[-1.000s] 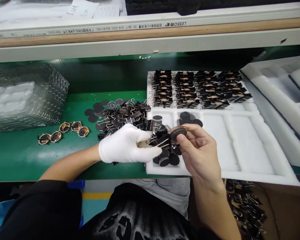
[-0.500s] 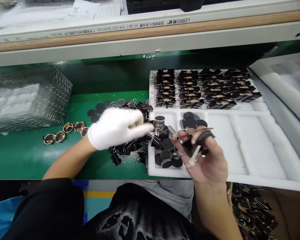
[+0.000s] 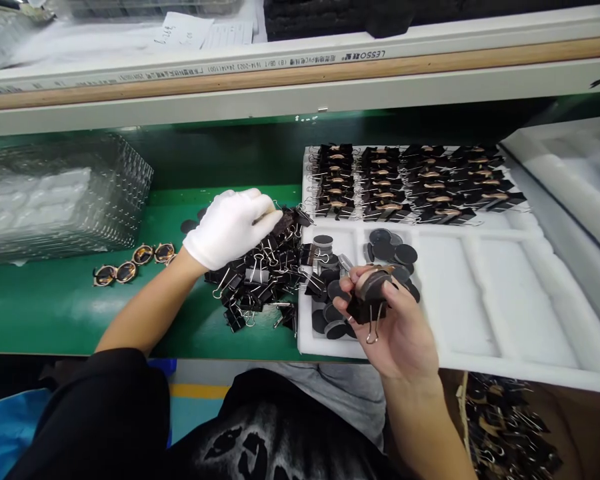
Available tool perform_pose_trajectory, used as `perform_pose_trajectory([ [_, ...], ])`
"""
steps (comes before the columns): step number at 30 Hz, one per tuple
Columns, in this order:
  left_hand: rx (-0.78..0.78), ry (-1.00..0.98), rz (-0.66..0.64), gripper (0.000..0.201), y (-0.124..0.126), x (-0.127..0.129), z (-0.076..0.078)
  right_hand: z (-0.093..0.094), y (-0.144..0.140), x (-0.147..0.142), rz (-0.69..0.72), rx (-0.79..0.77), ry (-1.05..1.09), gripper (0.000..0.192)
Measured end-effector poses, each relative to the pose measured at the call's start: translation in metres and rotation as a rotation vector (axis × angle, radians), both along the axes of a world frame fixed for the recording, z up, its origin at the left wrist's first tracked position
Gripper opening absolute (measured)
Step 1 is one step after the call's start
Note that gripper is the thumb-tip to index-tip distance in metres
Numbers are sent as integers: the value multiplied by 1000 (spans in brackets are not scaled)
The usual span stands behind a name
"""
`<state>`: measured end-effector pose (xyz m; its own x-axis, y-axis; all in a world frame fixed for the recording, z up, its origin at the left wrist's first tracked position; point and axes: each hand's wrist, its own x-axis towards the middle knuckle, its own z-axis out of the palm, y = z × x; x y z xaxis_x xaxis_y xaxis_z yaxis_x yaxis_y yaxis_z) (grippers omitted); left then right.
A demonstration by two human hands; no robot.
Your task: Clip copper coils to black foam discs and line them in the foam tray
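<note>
My left hand, in a white glove, reaches into a heap of black binder clips on the green bench, fingertips on a clip at the heap's far edge; whether it grips one I cannot tell. My bare right hand holds a round dark disc clamped in a black binder clip, wire handle hanging down, over the near left pocket of a white foam tray. Loose dark discs lie in the tray's near pockets. Rows of clipped parts fill its far half.
A clear plastic stack of trays stands at the left. Several small round amber-rimmed parts lie on the green bench. A second white foam tray sits at the right. A box of clips is below the bench.
My left hand moved away from the right hand, left and farther back onto the clip heap. My right hand turned the disc, which now carries a binder clip, and drew slightly nearer.
</note>
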<state>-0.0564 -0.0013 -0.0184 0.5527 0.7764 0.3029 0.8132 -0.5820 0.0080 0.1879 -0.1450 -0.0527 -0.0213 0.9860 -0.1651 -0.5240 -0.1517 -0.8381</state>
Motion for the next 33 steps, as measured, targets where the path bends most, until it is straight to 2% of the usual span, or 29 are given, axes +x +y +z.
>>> perform_pose_trajectory([
  [3, 68, -115, -42, 36, -3, -2, 9, 2, -1, -2, -3, 22, -57, 19],
  [5, 60, -288, -100, 33, -13, 1, 15, 1, -1, -6, -7, 96, -124, 15],
  [9, -165, -634, -234, 29, -41, 17, 21, -1, 3, -12, 70, 277, -222, 14],
  [11, -260, -609, -271, 28, -52, 22, 22, -1, 5, -12, 106, 312, -226, 14],
  [16, -400, -325, -337, 38, -57, 21, 23, -1, 4, -5, 57, 304, -299, 13],
  [18, -453, -287, -316, 48, -57, 21, 23, -1, 4, -2, 71, 335, -367, 14],
  [22, -452, -276, -239, 60, -61, 25, 24, 0, 4, 3, 123, 392, -444, 17],
  [27, -495, -273, -204, 61, -67, 27, 27, 11, 7, 8, 194, 415, -537, 16],
  [33, -557, -255, -114, 60, -76, 31, 29, 16, 6, 8, 157, 434, -622, 15],
])
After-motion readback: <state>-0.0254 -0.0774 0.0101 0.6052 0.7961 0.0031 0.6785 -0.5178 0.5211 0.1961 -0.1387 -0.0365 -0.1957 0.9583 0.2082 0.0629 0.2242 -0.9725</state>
